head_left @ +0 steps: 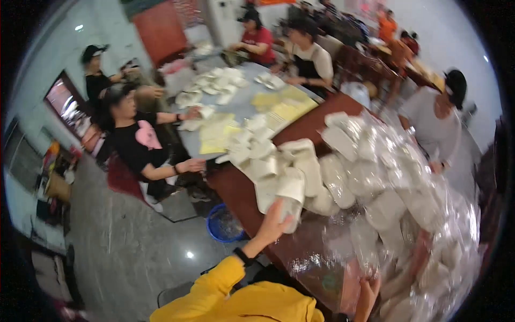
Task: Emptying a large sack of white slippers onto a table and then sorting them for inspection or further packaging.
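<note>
My left hand [272,219], in a yellow sleeve with a dark wristband, reaches out over the brown table [238,190]. It grips the near end of a white lidded container [292,201], part of a pile of white containers [279,161]. My right hand [368,294] rises from the lower edge against a big heap of clear plastic bags filled with white containers [391,182]. The picture is blurred, so its fingers are hard to read.
A blue basin [224,225] stands on the grey floor beside the table. Several people sit or stand around a far grey table [244,104] covered with white containers and yellow sheets [217,134]. Another person [437,121] stands at the right.
</note>
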The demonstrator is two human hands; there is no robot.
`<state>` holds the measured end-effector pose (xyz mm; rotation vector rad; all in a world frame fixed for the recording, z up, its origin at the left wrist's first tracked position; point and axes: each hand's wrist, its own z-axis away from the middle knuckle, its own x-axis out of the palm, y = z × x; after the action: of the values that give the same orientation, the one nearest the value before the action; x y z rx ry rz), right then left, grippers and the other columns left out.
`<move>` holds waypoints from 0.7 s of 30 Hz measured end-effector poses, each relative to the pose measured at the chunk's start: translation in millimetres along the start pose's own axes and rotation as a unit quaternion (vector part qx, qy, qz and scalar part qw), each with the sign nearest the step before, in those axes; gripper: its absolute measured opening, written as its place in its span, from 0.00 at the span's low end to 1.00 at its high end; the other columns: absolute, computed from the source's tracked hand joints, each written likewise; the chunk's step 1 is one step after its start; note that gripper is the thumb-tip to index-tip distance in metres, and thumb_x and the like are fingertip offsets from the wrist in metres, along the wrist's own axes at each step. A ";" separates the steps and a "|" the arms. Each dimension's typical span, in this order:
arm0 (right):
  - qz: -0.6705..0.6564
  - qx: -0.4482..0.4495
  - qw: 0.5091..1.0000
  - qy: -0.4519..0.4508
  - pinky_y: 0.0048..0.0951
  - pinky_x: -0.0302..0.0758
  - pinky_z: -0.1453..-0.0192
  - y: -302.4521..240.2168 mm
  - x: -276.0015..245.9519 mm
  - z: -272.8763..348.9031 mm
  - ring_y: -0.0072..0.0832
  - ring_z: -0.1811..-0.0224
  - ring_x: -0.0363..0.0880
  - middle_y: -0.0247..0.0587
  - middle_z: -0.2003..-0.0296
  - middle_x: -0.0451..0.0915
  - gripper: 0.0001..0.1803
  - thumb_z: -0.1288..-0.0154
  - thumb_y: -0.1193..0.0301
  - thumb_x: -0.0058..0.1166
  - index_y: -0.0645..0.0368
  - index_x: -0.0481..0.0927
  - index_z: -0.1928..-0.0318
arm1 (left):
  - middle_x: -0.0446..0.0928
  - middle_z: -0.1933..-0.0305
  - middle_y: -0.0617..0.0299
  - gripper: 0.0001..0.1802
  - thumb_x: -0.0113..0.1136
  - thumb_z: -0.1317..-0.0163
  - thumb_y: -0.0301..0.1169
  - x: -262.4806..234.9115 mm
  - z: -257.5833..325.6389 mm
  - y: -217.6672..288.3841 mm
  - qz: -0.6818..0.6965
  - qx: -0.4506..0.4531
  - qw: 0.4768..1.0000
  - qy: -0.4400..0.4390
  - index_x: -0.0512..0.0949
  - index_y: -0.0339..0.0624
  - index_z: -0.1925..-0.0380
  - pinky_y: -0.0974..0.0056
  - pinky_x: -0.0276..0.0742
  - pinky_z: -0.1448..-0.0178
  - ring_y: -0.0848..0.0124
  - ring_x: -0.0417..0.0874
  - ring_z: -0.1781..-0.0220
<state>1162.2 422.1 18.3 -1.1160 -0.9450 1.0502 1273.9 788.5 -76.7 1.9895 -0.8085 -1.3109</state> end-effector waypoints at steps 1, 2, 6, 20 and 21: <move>0.012 0.024 0.999 0.038 0.20 0.66 0.57 -14.3 -2.8 14.7 0.20 0.62 0.69 0.33 0.62 0.74 0.19 0.39 0.79 0.50 0.64 0.74 0.46 | 0.62 0.35 0.35 0.36 0.58 0.37 0.43 14.8 -9.5 2.3 0.061 -0.048 0.995 -0.058 0.59 0.29 0.37 0.50 0.62 0.33 0.43 0.66 0.36; 0.026 0.055 0.997 0.051 0.25 0.69 0.50 -22.7 3.8 20.5 0.26 0.56 0.74 0.38 0.57 0.79 0.18 0.38 0.77 0.54 0.64 0.76 0.47 | 0.61 0.35 0.33 0.39 0.58 0.37 0.45 13.8 -11.0 -2.8 0.113 -0.109 0.983 -0.098 0.58 0.27 0.37 0.50 0.62 0.33 0.43 0.65 0.34; 0.023 0.083 0.994 -0.065 0.24 0.68 0.48 -18.1 -4.0 12.8 0.26 0.53 0.73 0.36 0.56 0.78 0.19 0.38 0.74 0.56 0.63 0.75 0.46 | 0.75 0.51 0.35 0.41 0.60 0.38 0.48 42.9 -6.5 -39.6 -0.032 -0.054 0.996 -0.065 0.58 0.25 0.37 0.55 0.72 0.43 0.50 0.78 0.47; 0.195 -0.024 0.979 0.060 0.26 0.66 0.57 8.2 -3.7 -57.1 0.24 0.61 0.69 0.38 0.61 0.73 0.17 0.32 0.69 0.48 0.65 0.72 0.47 | 0.77 0.60 0.48 0.34 0.66 0.45 0.39 68.4 -14.2 -19.5 0.198 -0.079 0.941 -0.263 0.67 0.32 0.42 0.59 0.76 0.56 0.62 0.79 0.61; 0.153 -0.067 0.983 0.070 0.18 0.62 0.70 14.2 -10.7 -58.6 0.15 0.72 0.63 0.27 0.71 0.69 0.12 0.36 0.77 0.48 0.63 0.74 0.52 | 0.76 0.60 0.45 0.36 0.66 0.47 0.38 61.5 -16.0 -11.3 0.212 -0.120 0.929 -0.279 0.66 0.31 0.41 0.57 0.76 0.57 0.60 0.79 0.61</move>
<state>1213.1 399.9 -7.5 -1.4626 -0.7544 1.1494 1310.4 751.0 -114.6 1.1633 -1.1905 -1.6260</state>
